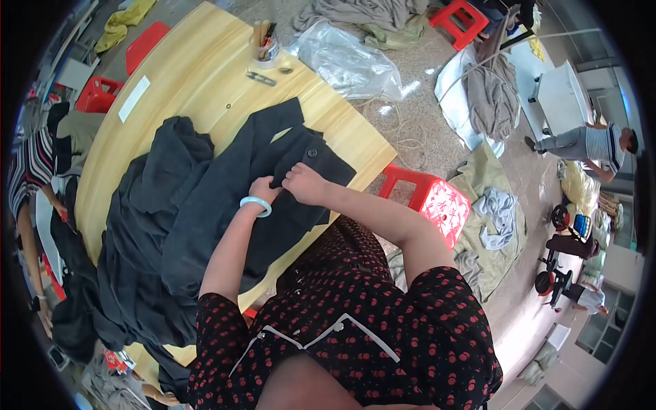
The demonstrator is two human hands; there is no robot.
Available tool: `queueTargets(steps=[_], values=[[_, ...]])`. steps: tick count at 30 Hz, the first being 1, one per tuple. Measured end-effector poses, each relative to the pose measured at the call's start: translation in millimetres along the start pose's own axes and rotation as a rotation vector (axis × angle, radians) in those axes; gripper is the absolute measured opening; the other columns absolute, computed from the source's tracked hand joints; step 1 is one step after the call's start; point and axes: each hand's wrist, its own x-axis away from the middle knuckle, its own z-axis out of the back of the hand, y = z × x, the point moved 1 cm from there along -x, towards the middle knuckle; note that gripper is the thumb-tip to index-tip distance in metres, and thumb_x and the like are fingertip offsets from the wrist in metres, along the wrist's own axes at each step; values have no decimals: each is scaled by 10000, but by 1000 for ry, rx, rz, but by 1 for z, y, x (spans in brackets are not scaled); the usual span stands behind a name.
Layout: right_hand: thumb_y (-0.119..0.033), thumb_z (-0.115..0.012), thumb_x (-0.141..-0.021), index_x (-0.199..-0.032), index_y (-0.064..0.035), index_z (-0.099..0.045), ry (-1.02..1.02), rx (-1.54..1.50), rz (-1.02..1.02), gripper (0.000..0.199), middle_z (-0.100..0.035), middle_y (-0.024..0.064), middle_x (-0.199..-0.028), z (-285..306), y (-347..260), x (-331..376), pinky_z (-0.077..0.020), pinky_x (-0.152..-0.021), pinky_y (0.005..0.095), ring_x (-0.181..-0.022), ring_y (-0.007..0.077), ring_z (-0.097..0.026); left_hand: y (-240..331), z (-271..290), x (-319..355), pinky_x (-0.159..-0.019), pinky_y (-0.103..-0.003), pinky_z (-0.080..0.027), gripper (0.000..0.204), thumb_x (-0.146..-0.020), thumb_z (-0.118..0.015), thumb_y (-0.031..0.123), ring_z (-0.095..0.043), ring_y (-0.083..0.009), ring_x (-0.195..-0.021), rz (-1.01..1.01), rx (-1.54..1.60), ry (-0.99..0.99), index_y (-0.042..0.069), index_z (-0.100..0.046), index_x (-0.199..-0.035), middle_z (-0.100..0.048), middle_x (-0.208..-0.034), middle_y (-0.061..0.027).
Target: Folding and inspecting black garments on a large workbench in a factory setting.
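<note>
A black garment (212, 184) lies spread over the wooden table, with a round dark button (311, 152) near its right end. My left hand (265, 190), a pale bangle at its wrist, is closed with its fingers pinching the black cloth. Close beside it, my right hand (305, 184) is also closed on the cloth, just below the button. Both sets of fingertips are partly hidden, so anything small between them cannot be made out. More dark cloth (140, 266) is heaped on the left, hanging over the table's edge.
Thread snips (261, 78) and a cup of tools (264, 51) stand on the wooden table (184, 65). A red stool (437, 205) is at my right. Clear plastic (352, 65) and cloth piles cover parts of the floor. Another person's arm (51, 198) reaches in at far left.
</note>
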Motion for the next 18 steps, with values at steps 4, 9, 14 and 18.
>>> queueTargets(steps=[4,9,14,18], values=[[-126,-522,-676,-752,-86,-568,36,-69,-58,97,-563,62,-751,2,-5,2,-358,-775,320,-783,213,-529,4,1,-2,-812,-379,-416,368,-694,-642,219,-518,-340,-939,38,-14,-76,-8,-573,-975,-562,-977,-203],[-98,-506,-655,-737,-71,-552,105,-242,-140,97,-566,73,-703,9,-7,0,-358,-747,328,-743,226,-538,12,14,0,-807,-372,-415,365,-739,-587,250,-530,-342,-919,212,282,-74,-32,-566,-970,-561,-960,-227],[-81,-503,-642,-732,-64,-528,111,-359,-180,95,-572,84,-694,6,-13,-5,-357,-740,331,-733,243,-548,1,6,2,-929,-303,-320,585,-765,-576,317,-400,-290,-1144,411,472,-153,-69,-417,-1174,-423,-1221,-211],[-68,-515,-654,-739,-47,-501,116,-340,-231,88,-577,105,-702,6,-13,-4,-365,-748,346,-742,254,-553,15,11,12,-929,-291,-317,704,-754,-604,324,-405,-263,-1135,484,630,-116,-121,-313,-1214,-397,-1234,-225]])
